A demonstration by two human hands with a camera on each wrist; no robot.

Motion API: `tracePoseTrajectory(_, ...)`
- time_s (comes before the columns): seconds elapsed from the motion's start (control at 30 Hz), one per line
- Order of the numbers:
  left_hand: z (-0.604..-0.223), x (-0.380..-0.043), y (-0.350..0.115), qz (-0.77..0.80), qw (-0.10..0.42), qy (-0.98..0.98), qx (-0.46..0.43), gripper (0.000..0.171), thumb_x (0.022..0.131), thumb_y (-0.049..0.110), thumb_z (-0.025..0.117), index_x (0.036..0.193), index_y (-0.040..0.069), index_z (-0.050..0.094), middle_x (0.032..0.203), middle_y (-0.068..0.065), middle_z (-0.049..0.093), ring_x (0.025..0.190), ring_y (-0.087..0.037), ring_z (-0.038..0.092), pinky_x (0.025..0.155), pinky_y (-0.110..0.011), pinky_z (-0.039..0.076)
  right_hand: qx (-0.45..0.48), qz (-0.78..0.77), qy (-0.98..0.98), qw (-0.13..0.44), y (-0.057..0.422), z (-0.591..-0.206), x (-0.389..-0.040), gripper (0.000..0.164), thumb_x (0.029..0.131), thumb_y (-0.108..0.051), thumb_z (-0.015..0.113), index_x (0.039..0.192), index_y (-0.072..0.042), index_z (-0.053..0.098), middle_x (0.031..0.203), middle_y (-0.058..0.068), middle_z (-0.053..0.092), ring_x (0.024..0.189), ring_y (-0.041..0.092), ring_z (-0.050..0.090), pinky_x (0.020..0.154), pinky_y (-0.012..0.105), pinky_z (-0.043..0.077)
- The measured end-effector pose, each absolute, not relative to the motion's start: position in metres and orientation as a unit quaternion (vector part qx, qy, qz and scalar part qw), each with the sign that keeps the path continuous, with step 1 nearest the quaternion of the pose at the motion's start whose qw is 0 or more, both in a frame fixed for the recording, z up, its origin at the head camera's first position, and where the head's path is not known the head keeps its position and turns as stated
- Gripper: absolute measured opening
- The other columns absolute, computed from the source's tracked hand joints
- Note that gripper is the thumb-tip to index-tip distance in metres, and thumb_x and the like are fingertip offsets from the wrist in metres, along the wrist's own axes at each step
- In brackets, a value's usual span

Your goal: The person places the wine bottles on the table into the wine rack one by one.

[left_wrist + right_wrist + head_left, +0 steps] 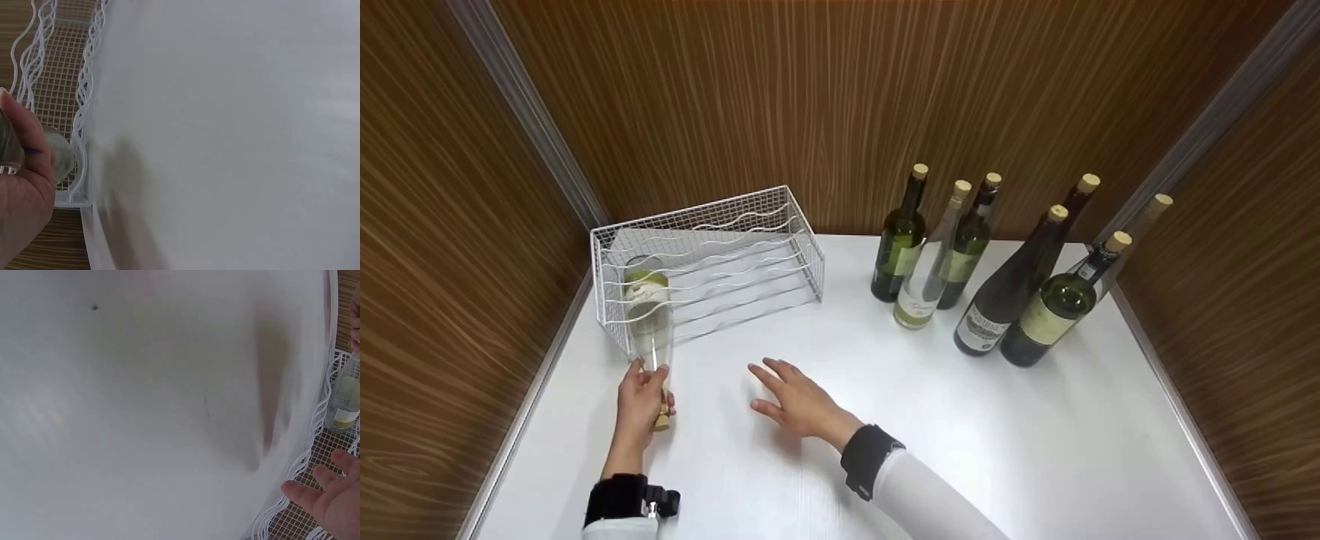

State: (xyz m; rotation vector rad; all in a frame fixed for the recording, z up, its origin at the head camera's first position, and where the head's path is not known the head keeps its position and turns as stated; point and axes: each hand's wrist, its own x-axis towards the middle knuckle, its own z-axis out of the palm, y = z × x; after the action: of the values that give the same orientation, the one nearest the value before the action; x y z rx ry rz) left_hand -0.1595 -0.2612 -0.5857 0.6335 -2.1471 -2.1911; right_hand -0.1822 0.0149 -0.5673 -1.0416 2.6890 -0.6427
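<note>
White bench [997,450]: lower left, your left hand [642,397] holds a clear, likely slippery glass bottle [651,336] by its neck; right hand [801,403] spread, empty.

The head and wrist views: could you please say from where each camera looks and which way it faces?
Head: on the head, facing forward and down at the table, wire rack and standing bottles; left hand, right hand and sleeves show.
Left wrist: on that wrist, facing the rack and table; only the left hand shows.
Right wrist: on that wrist, facing the table, rack at right; right hand and part of left hand show.
Head and right wrist share both hands and the clear bottle.
</note>
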Motion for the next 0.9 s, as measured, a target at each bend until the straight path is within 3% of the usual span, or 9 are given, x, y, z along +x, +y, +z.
tracePoseTrajectory(0.33,-0.591,-0.169,-0.267,-0.693,0.021,-0.689,0.208,0.066,0.105,0.022,0.046,0.155,0.000,0.008,0.103,-0.016,0.047,0.052,-0.008,0.053,0.045,-0.024,0.051,-0.354,-0.209,0.906,0.100,0.000,-0.560,-0.183,0.061,0.103,-0.050,0.040,0.156,-0.023,0.028,0.156,0.010,0.032,0.143,0.026,0.029,0.115,0.040,0.028)
tracePoseTrajectory(0.57,-0.598,-0.173,-0.270,-0.672,0.018,-0.709,0.214,0.072,0.105,0.025,0.045,0.156,0.001,-0.001,0.112,-0.017,0.046,0.054,-0.007,0.053,0.048,-0.024,0.052,-0.350,-0.205,0.908,0.110,-0.003,-0.561,-0.181,0.061,0.103,-0.050,0.041,0.156,-0.024,0.028,0.156,0.009,0.031,0.143,0.026,0.029,0.114,0.041,0.030)
tracePoseTrajectory(0.9,-0.599,-0.175,-0.267,-0.626,0.034,-0.741,0.242,0.065,0.104,0.029,0.048,0.149,-0.003,0.016,0.115,-0.020,0.052,0.056,-0.007,0.059,0.049,-0.022,0.052,-0.350,-0.207,0.906,0.117,0.001,-0.566,-0.180,0.061,0.103,-0.051,0.040,0.156,-0.024,0.027,0.157,0.008,0.030,0.143,0.025,0.028,0.113,0.042,0.030)
